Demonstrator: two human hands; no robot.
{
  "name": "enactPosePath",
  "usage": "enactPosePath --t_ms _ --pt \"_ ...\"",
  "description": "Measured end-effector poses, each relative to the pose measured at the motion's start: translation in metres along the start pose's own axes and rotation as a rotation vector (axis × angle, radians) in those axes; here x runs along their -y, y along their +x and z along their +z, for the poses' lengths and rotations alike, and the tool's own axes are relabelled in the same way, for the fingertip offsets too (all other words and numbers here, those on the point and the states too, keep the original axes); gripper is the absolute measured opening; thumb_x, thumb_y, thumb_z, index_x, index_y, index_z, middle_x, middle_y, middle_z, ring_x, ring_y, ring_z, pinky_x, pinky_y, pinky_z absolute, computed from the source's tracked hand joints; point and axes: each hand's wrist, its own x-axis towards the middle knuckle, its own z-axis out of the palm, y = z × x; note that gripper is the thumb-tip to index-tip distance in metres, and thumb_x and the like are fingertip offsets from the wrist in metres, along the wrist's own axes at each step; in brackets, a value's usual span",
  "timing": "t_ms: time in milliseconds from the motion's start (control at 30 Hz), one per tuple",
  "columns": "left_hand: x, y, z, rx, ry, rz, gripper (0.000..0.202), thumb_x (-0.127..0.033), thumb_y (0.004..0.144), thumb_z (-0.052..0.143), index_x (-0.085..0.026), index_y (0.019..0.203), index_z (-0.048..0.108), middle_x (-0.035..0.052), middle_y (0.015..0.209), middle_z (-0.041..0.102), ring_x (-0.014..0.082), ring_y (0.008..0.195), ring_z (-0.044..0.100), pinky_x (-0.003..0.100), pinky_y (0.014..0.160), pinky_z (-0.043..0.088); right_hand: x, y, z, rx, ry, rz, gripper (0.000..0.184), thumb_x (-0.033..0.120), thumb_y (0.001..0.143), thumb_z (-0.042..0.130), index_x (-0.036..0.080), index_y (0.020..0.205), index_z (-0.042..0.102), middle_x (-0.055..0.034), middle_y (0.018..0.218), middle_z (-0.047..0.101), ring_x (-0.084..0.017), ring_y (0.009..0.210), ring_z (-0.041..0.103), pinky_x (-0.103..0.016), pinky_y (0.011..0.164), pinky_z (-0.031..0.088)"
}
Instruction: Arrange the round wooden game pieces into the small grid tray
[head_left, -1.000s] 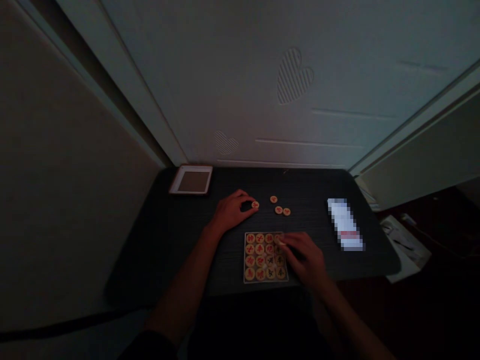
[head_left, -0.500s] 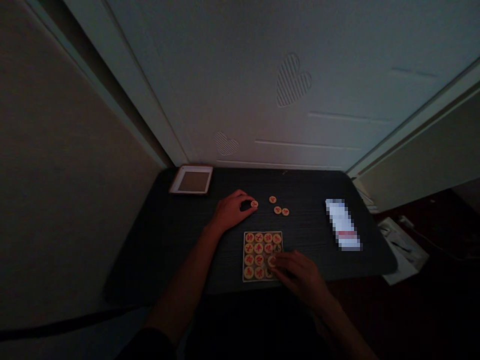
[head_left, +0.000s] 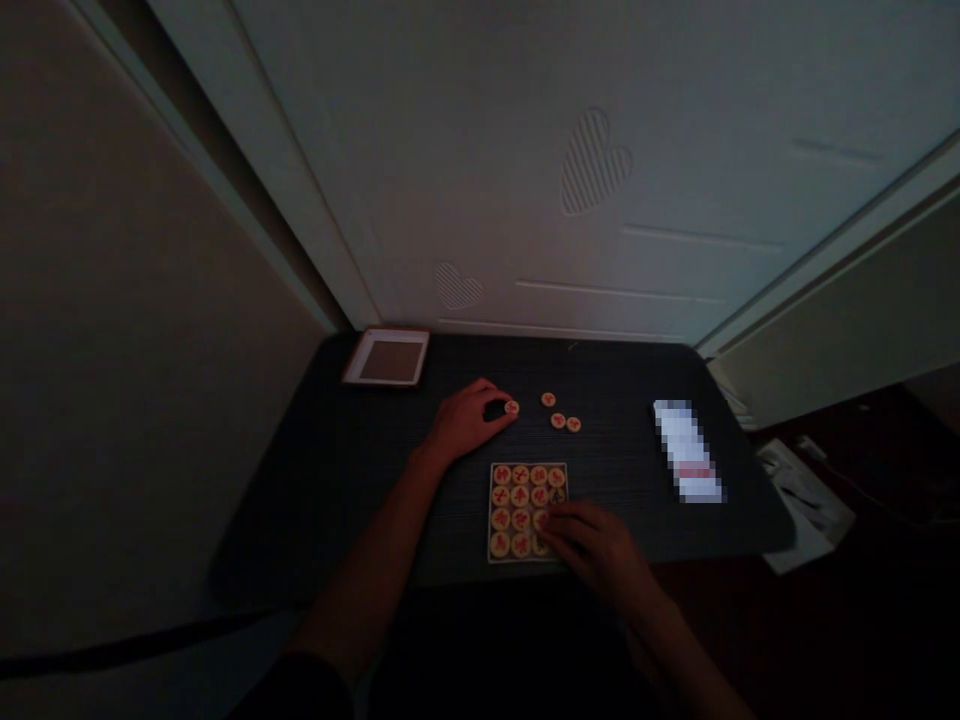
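Observation:
My left hand [head_left: 472,418] pinches a round xiangqi piece [head_left: 511,408] with a red character between thumb and fingertips, at the table surface. In front of me a shallow square box [head_left: 490,512] holds rows of such discs, mostly with red characters; one disc [head_left: 556,495] near its right side bears a dark mark. My right hand [head_left: 596,538] reaches over the box's right edge, its thumb and fingers closed on a xiangqi piece [head_left: 541,520] in the third row. That hand hides the box's lower right corner. Three loose xiangqi pieces [head_left: 558,421] lie right of my left hand.
The dark table [head_left: 337,480] stands against a pale panel with heart reliefs. At its back left lies a brown-rimmed box lid or tray [head_left: 391,361]. A lit, pixelated phone-like rectangle [head_left: 688,452] lies at the right. Beyond the right edge is a white box [head_left: 806,505], lower down.
My right hand has lowered its piece slightly into the third row of the box. The left hand keeps its pinch in the same spot. The view has shifted a little.

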Motion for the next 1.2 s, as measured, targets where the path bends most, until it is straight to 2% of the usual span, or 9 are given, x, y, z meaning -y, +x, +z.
enactPosePath --t_ms 733,1033,1200 --pt "-0.0004 0.0001 0.0001 0.020 0.024 0.002 0.027 -0.046 0.090 0.063 -0.029 0.109 0.072 0.0000 0.108 0.068 0.0163 0.084 0.063 0.028 0.072 0.047 -0.0036 -0.0036 0.0046 0.020 0.089 0.025 0.021 0.022 0.096 0.063 0.028 0.115 0.070 -0.0050 0.117 0.070 -0.020 0.101 0.071 -0.035 0.092 0.061" --pt "-0.0015 0.0004 -0.0008 0.014 0.025 0.015 0.024 -0.043 0.090 0.064 -0.029 0.108 0.073 0.0004 0.107 0.068 0.0161 0.085 0.063 0.027 0.073 0.048 -0.0034 -0.0034 0.0027 0.021 0.099 0.027 0.019 0.023 0.096 0.061 0.027 0.113 0.070 -0.0063 0.114 0.070 -0.020 0.098 0.072 -0.034 0.087 0.062" --pt "-0.0021 0.0003 -0.0011 0.017 0.023 0.009 0.025 -0.043 0.090 0.064 -0.028 0.108 0.073 0.0013 0.106 0.068 0.0163 0.085 0.063 0.027 0.073 0.047 -0.0002 -0.0028 0.0018 -0.024 0.098 0.044 0.016 0.022 0.095 0.063 0.026 0.108 0.072 -0.0062 0.108 0.071 -0.019 0.092 0.072 -0.032 0.082 0.063"
